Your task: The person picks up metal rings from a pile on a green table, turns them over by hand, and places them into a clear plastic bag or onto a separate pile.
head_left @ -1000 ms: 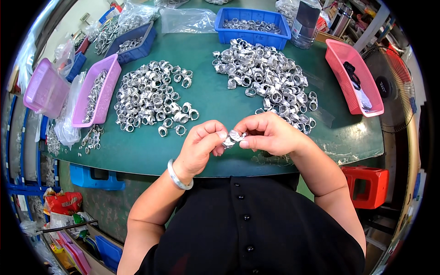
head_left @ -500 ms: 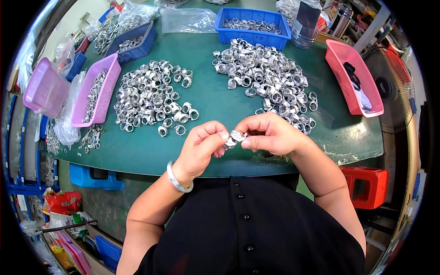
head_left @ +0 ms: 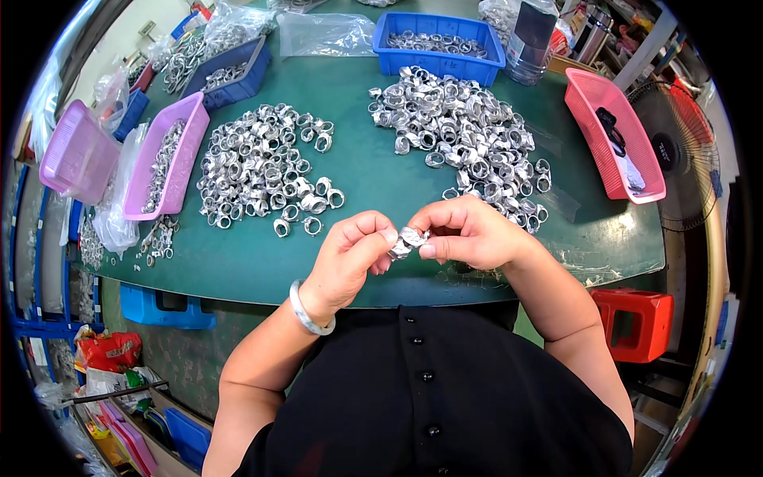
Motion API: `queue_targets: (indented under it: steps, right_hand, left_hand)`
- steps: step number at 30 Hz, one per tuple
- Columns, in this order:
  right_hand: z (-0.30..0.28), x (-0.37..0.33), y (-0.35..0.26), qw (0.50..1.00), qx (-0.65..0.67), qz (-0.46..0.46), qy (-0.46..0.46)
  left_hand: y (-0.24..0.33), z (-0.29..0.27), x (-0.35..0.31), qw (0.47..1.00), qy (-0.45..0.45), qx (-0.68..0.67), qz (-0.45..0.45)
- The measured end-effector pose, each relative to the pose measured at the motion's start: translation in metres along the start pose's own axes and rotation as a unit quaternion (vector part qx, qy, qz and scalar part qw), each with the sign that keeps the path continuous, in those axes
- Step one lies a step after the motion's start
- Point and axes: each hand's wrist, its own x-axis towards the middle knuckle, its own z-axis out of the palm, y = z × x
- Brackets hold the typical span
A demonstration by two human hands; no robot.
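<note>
Close to the near edge of the table, both my hands meet at a small silvery metal ring piece (head_left: 412, 236). My left hand (head_left: 350, 253), with a pale bangle on its wrist, is closed in a pinch on its left side. Thumb and forefinger of my right hand (head_left: 467, 230) pinch its other side. Fingertips cover part of the metal, so I cannot tell whether it is one piece or two. Beyond my left hand lies a pile of similar silvery rings (head_left: 258, 163). A larger pile of rings (head_left: 457, 119) spreads beyond my right hand.
The green table (head_left: 358, 167) carries a blue bin (head_left: 497, 67) of rings at the back. A purple basket (head_left: 195, 135) stands left, a pink basket (head_left: 588, 111) right. Beside that is a fan (head_left: 675, 151). A red stool (head_left: 636, 298) and blue stool (head_left: 167, 322) are below.
</note>
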Motion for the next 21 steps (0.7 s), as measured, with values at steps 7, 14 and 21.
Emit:
queue_targets:
  steps: [7, 14, 21]
  right_hand:
    - [0.0018, 0.0, 0.001, 1.0, 0.002, -0.008, 0.0]
    - [0.0023, -0.0003, 0.0013, 1.0, 0.0, -0.004, 0.0]
    - [0.0018, -0.001, 0.0021, 1.0, 0.004, 0.003, -0.004]
  left_hand:
    - [0.0001, -0.0002, -0.0007, 1.0, 0.003, -0.002, -0.005]
    - [-0.0005, 0.0, -0.0015, 1.0, 0.002, -0.002, -0.006]
    - [0.0002, 0.001, -0.0029, 1.0, 0.004, 0.027, 0.016]
